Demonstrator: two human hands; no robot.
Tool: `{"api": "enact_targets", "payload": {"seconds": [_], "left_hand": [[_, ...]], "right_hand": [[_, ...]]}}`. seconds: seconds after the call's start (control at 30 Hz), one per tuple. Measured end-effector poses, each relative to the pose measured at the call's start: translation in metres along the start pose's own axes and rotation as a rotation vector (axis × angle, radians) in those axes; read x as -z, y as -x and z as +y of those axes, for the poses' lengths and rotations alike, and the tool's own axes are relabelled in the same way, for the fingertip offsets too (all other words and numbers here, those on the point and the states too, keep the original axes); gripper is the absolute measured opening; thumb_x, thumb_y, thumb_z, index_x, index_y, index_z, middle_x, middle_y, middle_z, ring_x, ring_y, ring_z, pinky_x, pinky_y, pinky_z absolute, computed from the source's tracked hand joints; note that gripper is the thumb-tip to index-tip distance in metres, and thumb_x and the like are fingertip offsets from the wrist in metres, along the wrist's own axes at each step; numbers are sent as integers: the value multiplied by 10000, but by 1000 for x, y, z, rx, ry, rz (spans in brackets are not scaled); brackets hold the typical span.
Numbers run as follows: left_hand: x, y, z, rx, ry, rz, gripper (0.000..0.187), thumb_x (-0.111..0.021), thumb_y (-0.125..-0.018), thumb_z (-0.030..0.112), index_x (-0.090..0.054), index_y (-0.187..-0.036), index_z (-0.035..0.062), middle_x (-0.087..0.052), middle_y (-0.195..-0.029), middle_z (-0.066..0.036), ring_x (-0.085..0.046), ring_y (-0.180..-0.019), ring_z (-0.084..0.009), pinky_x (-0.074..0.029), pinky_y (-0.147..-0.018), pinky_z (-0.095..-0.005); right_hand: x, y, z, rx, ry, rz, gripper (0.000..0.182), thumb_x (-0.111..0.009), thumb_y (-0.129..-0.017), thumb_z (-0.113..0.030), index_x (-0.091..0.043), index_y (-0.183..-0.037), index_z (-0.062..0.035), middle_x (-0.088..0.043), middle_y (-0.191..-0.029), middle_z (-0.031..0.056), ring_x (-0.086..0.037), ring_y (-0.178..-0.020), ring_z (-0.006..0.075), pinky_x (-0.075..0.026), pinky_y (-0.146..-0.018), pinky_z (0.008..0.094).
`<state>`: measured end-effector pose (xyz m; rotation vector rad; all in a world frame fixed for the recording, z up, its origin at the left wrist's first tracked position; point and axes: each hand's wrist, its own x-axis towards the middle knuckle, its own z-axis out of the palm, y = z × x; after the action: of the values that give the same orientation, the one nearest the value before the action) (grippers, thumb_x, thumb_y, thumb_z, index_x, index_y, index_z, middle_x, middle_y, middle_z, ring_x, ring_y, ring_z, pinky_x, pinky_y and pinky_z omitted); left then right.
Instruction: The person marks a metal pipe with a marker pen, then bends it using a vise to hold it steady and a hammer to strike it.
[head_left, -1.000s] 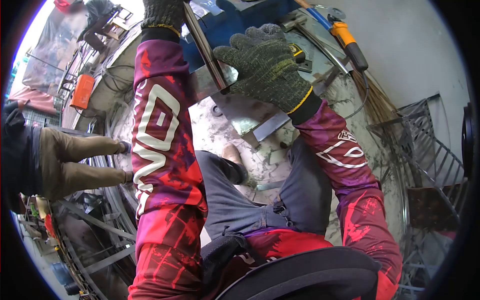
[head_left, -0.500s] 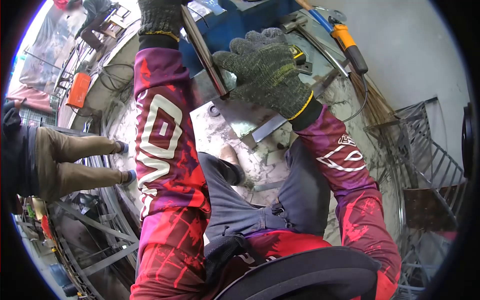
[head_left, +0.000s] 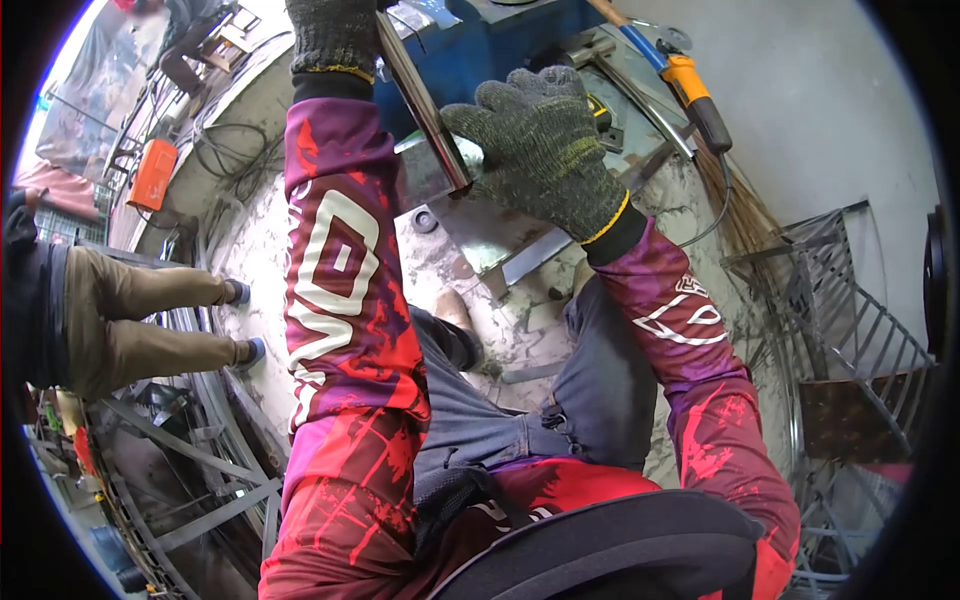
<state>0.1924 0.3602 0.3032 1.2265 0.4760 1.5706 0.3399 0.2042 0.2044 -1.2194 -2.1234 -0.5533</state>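
Observation:
A shiny metal tube (head_left: 422,102) slants down between my hands, its lower end beside my right hand. My left hand (head_left: 335,38), in a dark knit glove, is at the tube's upper left; its fingers run out of the frame or are hidden. My right hand (head_left: 540,150), in the same kind of glove, has its fingers spread, with the thumb near the tube. Under the tube lies a flat metal plate (head_left: 490,235). Part of a yellow and black tape measure (head_left: 600,113) shows behind my right hand.
An orange and blue angle grinder (head_left: 690,85) lies at the upper right, near metal bars (head_left: 640,105). Metal grilles (head_left: 860,320) lean at the right. Another person (head_left: 150,320) stands at the left; a second sits at the upper left. An orange box (head_left: 153,174) is near cables.
My left hand, the tube and my right hand have shifted slightly right in the view. The tube's lower end remains beside my right hand.

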Motion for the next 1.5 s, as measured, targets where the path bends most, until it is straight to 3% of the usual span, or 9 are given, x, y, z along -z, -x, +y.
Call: {"api": "enact_targets", "payload": {"seconds": [0.5, 0.67, 0.77, 0.83, 1.03, 1.1, 1.17, 1.33, 1.5], "left_hand": [[-21, 26, 6, -106, -159, 130, 228, -584, -1047, 286, -555, -869, 148, -430, -587, 40, -405, -416, -113, -355, -391, -299], [9, 5, 12, 142, -162, -131, 233, -616, -1034, 263, -556, -1038, 38, -538, -758, -44, -561, -598, -194, -613, -739, -455], [14, 19, 10, 336, -41, -143, 212, -594, -1051, 261, -559, -1050, 52, -540, -776, -30, -552, -605, -168, -610, -709, -425], [14, 26, 7, 325, -44, -133, 201, -588, -1051, 253, -556, -1054, 55, -543, -790, -33, -556, -609, -170, -616, -697, -429], [8, 47, 3, 297, -88, -75, 171, -564, -1057, 226, -532, -1087, 60, -556, -791, -47, -572, -610, -179, -625, -700, -449], [9, 47, 1, 333, -55, -71, 162, -562, -1058, 229, -541, -1071, 68, -562, -786, -49, -579, -615, -186, -626, -716, -464], [8, 46, 0, 413, 97, -11, 160, -606, -1019, 217, -564, -994, 65, -541, -713, -41, -529, -507, -175, -546, -469, -395], [8, 41, -9, 398, 161, -56, 246, -550, -1063, 330, -513, -909, 142, -440, -640, 22, -412, -467, -129, -417, -472, -348], [5, 29, -12, 373, -7, -23, 272, -522, -1066, 342, -507, -872, 152, -407, -586, 14, -384, -414, -128, -399, -404, -369]], "right_hand": [[0, 6, 3, -3, -3, -38, 514, -796, -670, -418, -720, -1159, -279, -579, -904, 5, -597, -901, 256, -410, -820, 480], [3, 1, 8, -3, 0, -54, 507, -797, -688, -411, -718, -1170, -275, -589, -909, 8, -602, -913, 254, -412, -841, 478], [5, -11, 6, -14, -2, -71, 480, -792, -704, -400, -724, -1160, -266, -600, -917, 16, -607, -920, 260, -412, -850, 477], [5, -17, 5, -45, 16, -161, 370, -728, -790, -376, -708, -1154, -316, -637, -959, 24, -632, -991, 253, -398, -896, 495], [-1, -20, 7, -32, -9, -25, 461, -789, -704, -415, -738, -1139, -272, -627, -933, 23, -619, -915, 271, -411, -842, 473], [-2, -20, 8, -39, -5, -62, 365, -740, -767, -408, -725, -1112, -291, -629, -929, 21, -630, -941, 268, -405, -865, 490], [1, -24, 6, -44, 1, -97, 272, -691, -830, -402, -712, -1086, -311, -632, -925, 19, -642, -966, 264, -398, -888, 508], [-2, -33, 8, -58, 12, -154, 270, -661, -849, -435, -702, -1088, -315, -658, -954, 18, -650, -993, 257, -391, -890, 506], [3, -41, 4, -38, 5, -115, 481, -800, -706, -466, -718, -1130, -253, -643, -952, 31, -636, -928, 274, -411, -846, 483]]}}
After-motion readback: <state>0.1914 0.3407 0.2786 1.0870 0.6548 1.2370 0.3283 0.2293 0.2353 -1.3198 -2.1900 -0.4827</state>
